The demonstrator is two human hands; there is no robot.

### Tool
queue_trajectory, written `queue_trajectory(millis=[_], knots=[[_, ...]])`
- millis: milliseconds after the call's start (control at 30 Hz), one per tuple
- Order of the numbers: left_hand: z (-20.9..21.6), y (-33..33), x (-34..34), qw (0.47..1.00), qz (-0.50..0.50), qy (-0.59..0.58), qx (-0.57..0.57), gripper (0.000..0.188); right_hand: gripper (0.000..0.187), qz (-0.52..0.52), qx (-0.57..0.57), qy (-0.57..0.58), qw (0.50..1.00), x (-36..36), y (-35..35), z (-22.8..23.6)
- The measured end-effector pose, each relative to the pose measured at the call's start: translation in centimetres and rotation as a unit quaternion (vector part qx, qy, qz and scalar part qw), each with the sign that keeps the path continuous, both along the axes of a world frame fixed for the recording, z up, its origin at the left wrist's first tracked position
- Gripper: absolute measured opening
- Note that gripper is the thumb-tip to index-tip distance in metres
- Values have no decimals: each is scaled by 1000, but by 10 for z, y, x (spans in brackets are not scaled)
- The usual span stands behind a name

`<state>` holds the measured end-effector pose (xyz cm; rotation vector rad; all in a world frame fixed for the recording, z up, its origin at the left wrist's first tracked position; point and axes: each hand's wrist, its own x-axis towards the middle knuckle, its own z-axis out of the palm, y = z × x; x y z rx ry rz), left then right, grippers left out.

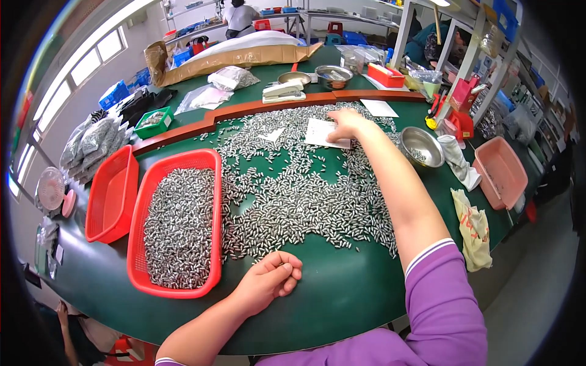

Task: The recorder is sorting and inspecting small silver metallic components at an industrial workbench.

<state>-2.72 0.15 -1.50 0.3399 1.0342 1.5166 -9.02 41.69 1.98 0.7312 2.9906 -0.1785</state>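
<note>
A wide spread of small silver, bullet-shaped metal pieces covers the middle of the green table. My right hand reaches to the far side of the spread, thumb and fingers bent at the right edge of a white card, which lies over the pieces. Near the spread's front edge, my left hand rests with its fingers curled in; whatever may be inside them is hidden. Left of it stands a red perforated basket, filled with the same metal pieces.
An empty red tray leans beside the basket. A wooden rail bounds the far side, with a white stapler behind it. To the right are a steel bowl, a white cloth, a pink basin and a cream bag.
</note>
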Motion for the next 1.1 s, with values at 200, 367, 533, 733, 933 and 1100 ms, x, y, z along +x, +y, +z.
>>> queue_trajectory(millis=[200,367,533,733,933,1100], knots=[[-3,-4,-6,1000,-12,-2,5,12,40,-8,-261,104,960,12,26,19],[-1,4,-4,1000,-19,-7,8,11,26,-139,-163,290,933,34,99,33],[-3,-3,-4,1000,-5,-14,0,11,26,-296,17,340,892,30,99,16],[-5,-5,-4,1000,-8,-17,6,11,22,-320,3,312,895,2,106,0],[-4,-2,-4,999,-27,-14,14,13,28,-225,-86,254,937,-13,149,-22],[-5,-4,-4,1000,-11,-15,8,12,22,-85,-254,317,910,-20,110,-41]])
